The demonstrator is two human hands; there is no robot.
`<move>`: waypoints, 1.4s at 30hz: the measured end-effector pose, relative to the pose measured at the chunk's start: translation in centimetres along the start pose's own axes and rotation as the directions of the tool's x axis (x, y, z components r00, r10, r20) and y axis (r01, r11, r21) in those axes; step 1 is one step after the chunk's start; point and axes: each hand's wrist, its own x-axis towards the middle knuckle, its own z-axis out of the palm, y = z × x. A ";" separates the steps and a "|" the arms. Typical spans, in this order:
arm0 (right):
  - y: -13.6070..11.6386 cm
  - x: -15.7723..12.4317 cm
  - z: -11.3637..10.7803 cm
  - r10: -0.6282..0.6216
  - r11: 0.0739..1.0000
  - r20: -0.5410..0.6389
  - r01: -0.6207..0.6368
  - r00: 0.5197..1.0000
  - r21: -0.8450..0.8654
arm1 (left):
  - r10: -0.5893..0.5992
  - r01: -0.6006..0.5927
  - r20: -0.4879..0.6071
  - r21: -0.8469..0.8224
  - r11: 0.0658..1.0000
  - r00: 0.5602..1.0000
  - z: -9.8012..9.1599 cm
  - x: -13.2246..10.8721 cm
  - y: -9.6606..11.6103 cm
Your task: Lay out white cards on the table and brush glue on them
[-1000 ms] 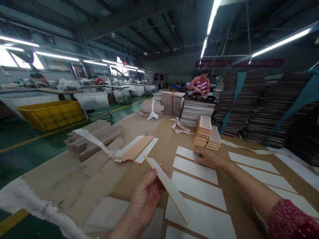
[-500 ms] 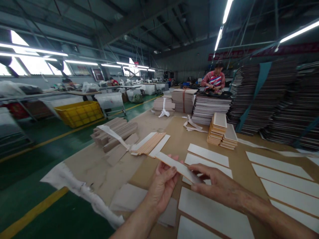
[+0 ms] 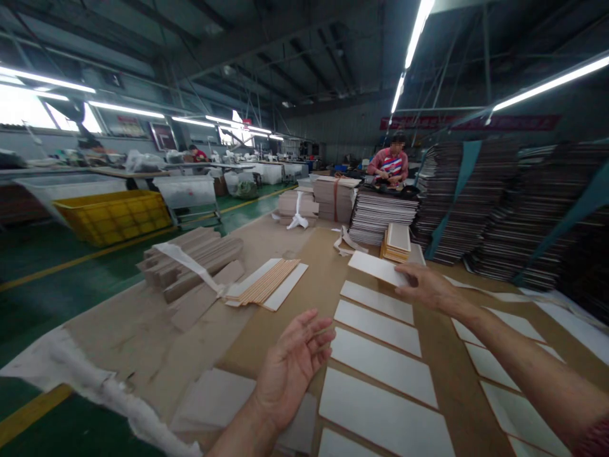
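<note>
A flat white board [image 3: 378, 269] is pinched at its right end by my right hand [image 3: 421, 285], reaching out over the table. Beneath and nearer to me lies a column of white boards [image 3: 380, 352] with orange-brown edges, set side by side. My left hand [image 3: 299, 362] is beside that column, palm turned up, fingers apart, holding nothing. Beyond it on the left is a fanned row of thin boards [image 3: 269, 282], edges up, with white ones around it. A small stack of the same boards [image 3: 397, 240] stands behind the held one.
Grey-brown cardboard strips [image 3: 190, 260] with a white band lie on the left of the table. Tall dark stacks [image 3: 469, 197] with teal straps rise at the back right. More white boards [image 3: 518, 406] lie on the right. A co-worker [image 3: 390, 164] is behind the stacks.
My left hand has let go of the board and opened. The right hand has carried the board forward, to the far end of the column. The view has turned to the right.
</note>
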 end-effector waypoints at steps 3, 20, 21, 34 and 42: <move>2.1 1.2 1.5 -0.013 0.999 0.078 0.016 0.997 -0.042 | -0.004 0.004 -0.017 0.002 1.000 1.000 0.0 0.0 0.1; 2.6 1.8 4.9 -0.029 0.992 0.245 -0.002 0.969 0.124 | -0.031 0.030 -0.088 -0.021 0.999 0.996 0.3 -0.3 0.5; 2.5 1.7 5.0 -0.036 0.991 0.250 0.002 0.968 0.137 | -0.028 0.026 -0.105 -0.014 1.000 0.994 0.6 -0.5 0.8; 2.9 0.2 5.6 -0.082 0.948 0.206 0.013 0.975 0.318 | -0.063 -0.385 0.403 0.903 0.189 0.913 3.5 5.1 3.2; 2.3 1.1 5.5 -0.098 0.930 0.187 0.023 0.978 0.367 | -0.221 -0.691 0.660 0.713 -0.117 0.718 1.7 10.5 0.6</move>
